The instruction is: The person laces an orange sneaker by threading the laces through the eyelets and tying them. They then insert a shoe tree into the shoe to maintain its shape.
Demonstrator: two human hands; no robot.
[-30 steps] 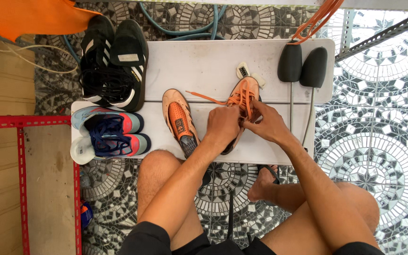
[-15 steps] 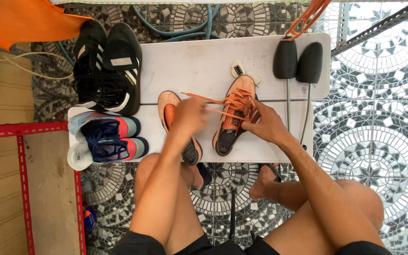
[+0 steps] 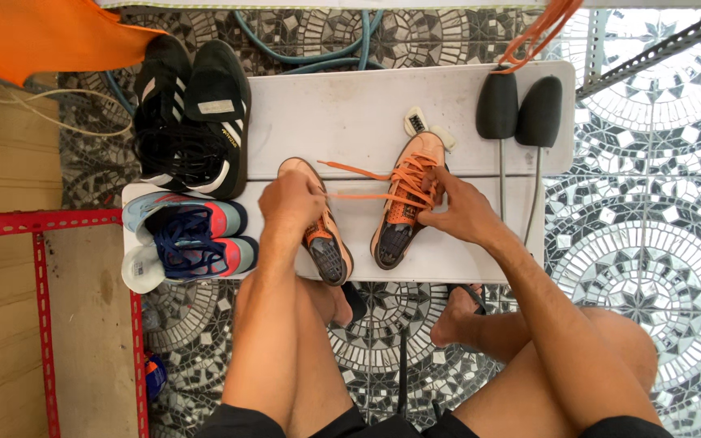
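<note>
The left hand (image 3: 290,203) pinches one orange lace (image 3: 363,195) in a closed grip, pulling it taut over the left orange shoe (image 3: 322,239). The right hand (image 3: 460,211) closes its grip on the right orange shoe (image 3: 403,203), just beside. Farther left on the white surface (image 3: 342,113) sit two blue shoes (image 3: 184,243) and two black shoes (image 3: 192,118); beyond the right hand, two black shoe trees (image 3: 517,109).

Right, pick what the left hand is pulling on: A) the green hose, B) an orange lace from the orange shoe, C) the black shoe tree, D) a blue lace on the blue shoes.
B: the left hand pulls an orange lace stretched taut from the orange shoe under the right hand.
</note>
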